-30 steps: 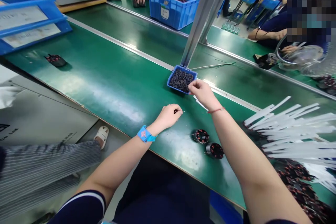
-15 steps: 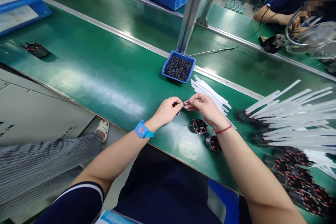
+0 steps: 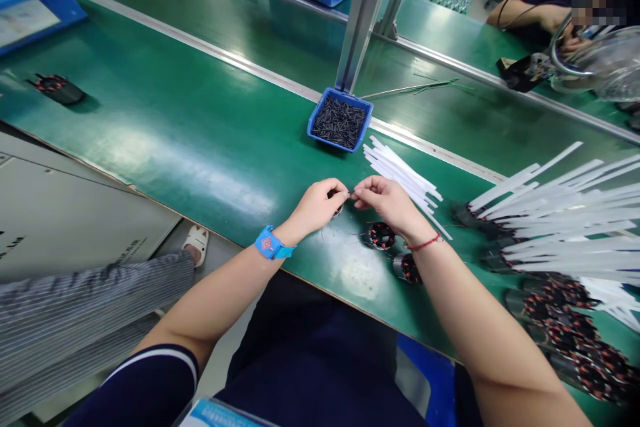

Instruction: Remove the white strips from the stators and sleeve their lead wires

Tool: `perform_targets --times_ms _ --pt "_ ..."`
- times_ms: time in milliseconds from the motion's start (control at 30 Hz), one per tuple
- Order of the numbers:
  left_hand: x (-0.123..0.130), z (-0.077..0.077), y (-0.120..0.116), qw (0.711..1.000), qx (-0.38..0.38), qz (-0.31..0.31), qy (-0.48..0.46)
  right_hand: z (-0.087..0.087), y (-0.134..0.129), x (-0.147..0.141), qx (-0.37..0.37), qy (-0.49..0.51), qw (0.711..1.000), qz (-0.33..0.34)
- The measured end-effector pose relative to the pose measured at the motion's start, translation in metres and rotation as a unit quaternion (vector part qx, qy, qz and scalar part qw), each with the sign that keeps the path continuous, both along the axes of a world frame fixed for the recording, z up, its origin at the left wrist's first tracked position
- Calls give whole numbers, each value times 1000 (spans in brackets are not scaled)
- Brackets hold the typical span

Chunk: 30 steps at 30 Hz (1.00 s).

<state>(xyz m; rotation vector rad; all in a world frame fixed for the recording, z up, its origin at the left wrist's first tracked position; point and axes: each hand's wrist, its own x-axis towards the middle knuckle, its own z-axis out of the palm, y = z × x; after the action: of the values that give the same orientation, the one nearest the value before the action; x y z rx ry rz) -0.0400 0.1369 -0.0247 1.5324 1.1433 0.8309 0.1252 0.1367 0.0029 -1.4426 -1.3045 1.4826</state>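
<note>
At the bench's middle, my left hand [image 3: 323, 203] is closed in a pinch over a wire-wound motor stator [image 3: 338, 211], mostly covered by the fingers. Thin wires stick out below it. My right hand [image 3: 385, 203] pinches thumb against forefinger just to the right, its tips a small gap from the left ones. Whatever lies in either pinch is too small to make out. Two more stators, one upright [image 3: 381, 236] and one tilted [image 3: 406, 268], rest by my right wrist. Ahead stands a blue bin [image 3: 340, 121] of short black tubes.
White strips [image 3: 403, 177] lie beyond my right hand. Stators with upright white strips [image 3: 560, 207] and several bare stators [image 3: 575, 333] crowd the right. Another stator [image 3: 57, 89] lies far left. A metal post [image 3: 363, 20] rises behind the bin. Across the bench, a person's arm [image 3: 530, 15] shows.
My fingertips have drawn slightly apart, the right ones moving off from the left. Both hands stay over the same spot, and the view has shifted a little.
</note>
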Motion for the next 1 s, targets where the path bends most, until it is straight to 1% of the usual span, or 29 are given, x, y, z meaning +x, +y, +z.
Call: perform_targets --times_ms 167,233,267,300,333,400,433,467,500,533,600,633,667,700,767,833,900,1000 --pt "0 1 -1 1000 16 -2 18 -2 -1 0 43 -83 995 22" --pt "1 1 -1 999 25 0 30 -2 -3 -2 70 -133 988 36" --pt "2 1 -1 999 31 2 37 -2 -5 -4 94 -175 979 43" --pt "2 1 0 998 39 5 45 -2 -7 -7 128 -231 963 49" --pt "3 1 0 997 49 7 54 -2 -9 -11 166 -295 939 55" --pt "3 0 1 995 70 9 70 0 -12 -18 233 -411 879 67" --pt "3 0 2 994 79 7 77 0 -12 -20 250 -447 856 69" --pt "2 0 2 993 86 2 83 2 -12 -21 251 -457 850 70" --pt "1 1 1 992 90 -4 86 3 -11 -20 231 -438 866 73" --pt "-1 1 -1 992 93 -9 91 5 -9 -18 189 -392 897 76" --pt "-7 4 -8 988 104 3 115 8 -3 -9 61 -242 965 79" --pt "-10 5 -12 984 116 18 137 10 0 -4 -7 -159 984 76" --pt "-13 6 -18 977 132 35 165 11 2 1 -66 -89 991 69" --pt "-15 6 -24 968 150 51 197 11 5 5 -109 -38 992 60" --pt "-19 6 -35 948 178 60 256 10 9 9 -156 18 986 53" --pt "-21 4 -41 934 189 48 300 6 11 9 -177 49 981 60" --pt "-20 2 -43 925 195 38 324 1 13 5 -179 72 979 62" --pt "-18 1 -41 925 202 29 319 -2 12 -1 -157 85 982 59"
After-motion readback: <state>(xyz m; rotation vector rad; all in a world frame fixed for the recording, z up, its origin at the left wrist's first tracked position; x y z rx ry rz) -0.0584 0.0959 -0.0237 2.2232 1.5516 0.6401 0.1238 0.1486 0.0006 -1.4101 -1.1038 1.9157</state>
